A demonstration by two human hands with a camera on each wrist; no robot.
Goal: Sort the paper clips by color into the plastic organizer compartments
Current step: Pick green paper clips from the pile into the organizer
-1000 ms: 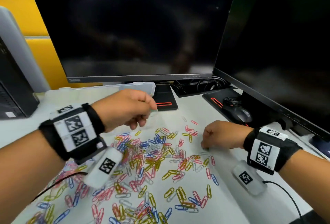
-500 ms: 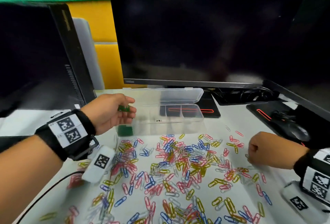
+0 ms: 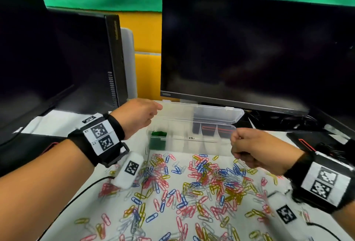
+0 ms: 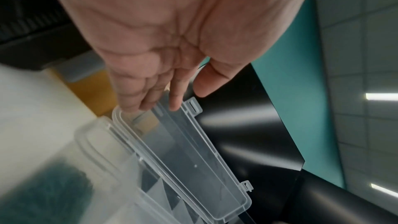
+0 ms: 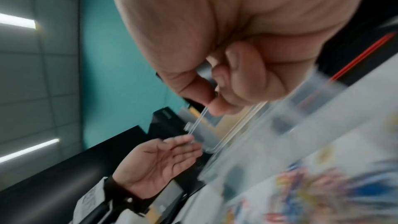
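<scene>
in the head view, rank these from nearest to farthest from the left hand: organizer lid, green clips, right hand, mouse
From the left hand:
1. Organizer lid, its left end right at the fingertips.
2. Green clips, in the leftmost compartment, just below and right of the hand.
3. Right hand, across the organizer, by its right end.
4. Mouse, far right, partly hidden behind the right wrist.

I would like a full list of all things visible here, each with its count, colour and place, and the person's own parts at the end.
plastic organizer: one, clear, lid open, behind the clips.
green paper clips: a bunch, in the leftmost compartment.
loose paper clips: many; red, blue, yellow, white; spread on the table.
table: one, white.
monitors: three, black, at the back.
left hand: fingers straight, at the lid's left end.
right hand: fingers curled, near the organizer's right end; contents unclear.
</scene>
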